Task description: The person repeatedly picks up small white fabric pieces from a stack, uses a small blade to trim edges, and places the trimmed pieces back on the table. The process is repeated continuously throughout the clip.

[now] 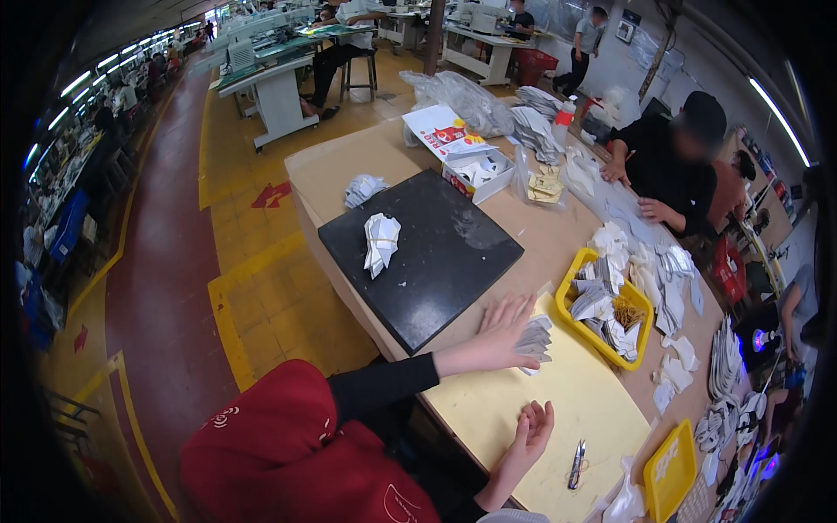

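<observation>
My left hand reaches across the near edge of the table with its fingers stretched out and slightly smeared. It lies against a small fanned stack of pale grey cut pieces, partly hiding it; no grip on the stack shows. Closer to me, my right hand hovers palm up over a cream sheet, fingers loosely bent and apart, with nothing in them. Small thread snips lie on the sheet to the right of that hand.
A black board carries a tied white bundle. Beyond the sheet stands a yellow basket of cut pieces and rubber bands; a yellow tray lies nearer. An open box sits farther back. Across the table, a person handles pale material.
</observation>
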